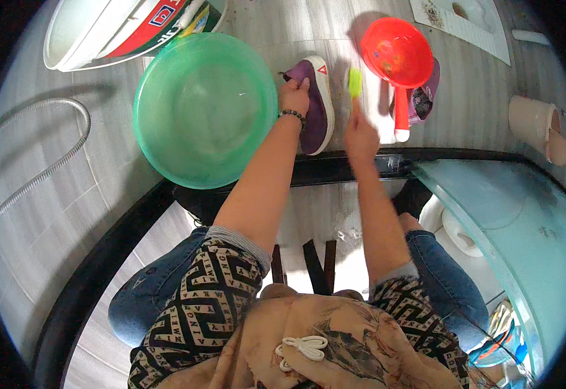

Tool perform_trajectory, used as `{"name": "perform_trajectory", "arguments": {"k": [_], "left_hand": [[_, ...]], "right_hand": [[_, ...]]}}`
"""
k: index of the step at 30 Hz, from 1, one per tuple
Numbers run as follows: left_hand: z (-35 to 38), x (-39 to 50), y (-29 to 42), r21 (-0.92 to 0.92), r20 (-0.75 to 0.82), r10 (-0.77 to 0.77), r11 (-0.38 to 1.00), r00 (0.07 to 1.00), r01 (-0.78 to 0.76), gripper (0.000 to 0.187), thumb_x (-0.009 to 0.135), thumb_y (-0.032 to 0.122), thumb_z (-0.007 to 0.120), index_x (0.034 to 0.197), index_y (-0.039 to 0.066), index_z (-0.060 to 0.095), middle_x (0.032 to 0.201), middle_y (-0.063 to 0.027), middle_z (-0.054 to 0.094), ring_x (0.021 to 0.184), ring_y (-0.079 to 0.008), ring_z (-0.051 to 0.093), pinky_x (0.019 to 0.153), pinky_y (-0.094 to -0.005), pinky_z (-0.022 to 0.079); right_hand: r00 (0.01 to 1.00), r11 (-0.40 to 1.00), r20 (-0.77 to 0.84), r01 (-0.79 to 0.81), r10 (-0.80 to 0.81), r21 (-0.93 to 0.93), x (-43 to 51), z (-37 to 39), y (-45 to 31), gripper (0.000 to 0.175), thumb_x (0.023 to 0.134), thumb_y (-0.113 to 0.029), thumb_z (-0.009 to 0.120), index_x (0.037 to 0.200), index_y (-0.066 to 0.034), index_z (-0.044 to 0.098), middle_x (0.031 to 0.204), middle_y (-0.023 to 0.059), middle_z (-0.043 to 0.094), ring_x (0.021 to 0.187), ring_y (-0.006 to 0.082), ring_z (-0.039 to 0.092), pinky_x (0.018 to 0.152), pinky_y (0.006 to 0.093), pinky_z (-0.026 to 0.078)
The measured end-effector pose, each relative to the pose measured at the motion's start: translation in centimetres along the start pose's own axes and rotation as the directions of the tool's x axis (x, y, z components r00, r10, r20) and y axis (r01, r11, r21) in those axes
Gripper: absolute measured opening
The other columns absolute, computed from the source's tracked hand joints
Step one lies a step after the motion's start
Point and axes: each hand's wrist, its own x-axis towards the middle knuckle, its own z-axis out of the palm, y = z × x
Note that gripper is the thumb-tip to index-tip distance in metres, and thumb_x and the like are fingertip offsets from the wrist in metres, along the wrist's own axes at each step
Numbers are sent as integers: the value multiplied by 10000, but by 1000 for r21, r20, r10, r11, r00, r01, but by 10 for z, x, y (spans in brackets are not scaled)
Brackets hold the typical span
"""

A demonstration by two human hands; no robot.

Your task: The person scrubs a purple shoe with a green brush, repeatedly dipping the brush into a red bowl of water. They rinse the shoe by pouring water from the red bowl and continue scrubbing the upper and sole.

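Note:
My left hand [294,98] grips a purple shoe with a white sole [316,129] at its opening, and the shoe lies tilted on its side with the sole facing right. A beaded bracelet circles that wrist. In my right hand [362,136] is a small brush [355,82] with a bright yellow-green head, held just right of the shoe and apart from it. A green plastic basin [205,107], seemingly with water in it, stands left of my left hand. To the right of the brush, a red plastic dipper [397,51] partly covers a second purple shoe [429,97].
A large white paint bucket [122,34] stands behind the basin. On the left a metal shower hose [64,163] curves over the tiled floor. A black curved sill [322,170] crosses before me, with a glass panel [516,214] at right. A squat toilet [477,29] lies far right.

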Motion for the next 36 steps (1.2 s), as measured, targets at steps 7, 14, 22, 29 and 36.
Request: {"name": "perform_trajectory", "arguments": {"k": [7, 14, 22, 29, 36], "left_hand": [[11, 3, 0, -99, -23, -37, 994, 999, 35, 318, 807, 277, 629, 764, -33, 577, 698, -201, 586, 600, -325, 532, 603, -416, 421], [25, -1, -9, 42, -18, 53, 998, 998, -53, 213, 806, 218, 643, 840, 8, 633, 701, -96, 622, 608, -162, 534, 611, -317, 418], [30, 3, -26, -41, -44, 98, 994, 994, -99, 309, 801, 281, 636, 757, -18, 573, 705, -201, 586, 615, -318, 556, 607, -403, 431], [23, 1, -13, -228, 5, -18, 974, 1000, 18, 306, 805, 274, 633, 754, -23, 579, 713, -222, 575, 623, -357, 535, 613, -409, 425], [25, -9, -14, -102, -2, 19, 995, 1000, -19, 322, 807, 268, 632, 734, -37, 561, 661, -211, 549, 584, -312, 512, 597, -390, 413]], "right_hand": [[983, 997, 167, 81, -82, 12, -35, -17, -26, 356, 886, -232, 464, 1238, -263, 507, 712, 190, 599, 623, 370, 592, 547, 477, 456], [995, 995, 21, 95, -95, -26, -9, -10, -13, 364, 881, -235, 458, 1244, -232, 494, 671, 195, 597, 614, 378, 589, 564, 489, 453], [986, 1000, 166, 0, 0, 2, -36, -11, 0, 375, 893, -238, 451, 1267, -259, 471, 721, 208, 599, 653, 385, 596, 600, 476, 465], [982, 965, -27, 190, -188, 180, -33, -5, 8, 340, 896, -266, 450, 1228, -243, 518, 750, 217, 603, 681, 405, 591, 614, 499, 457], [995, 993, 66, 72, -78, 95, -9, -16, -9, 364, 876, -246, 465, 1237, -250, 502, 724, 209, 602, 665, 390, 591, 603, 483, 461]]}}
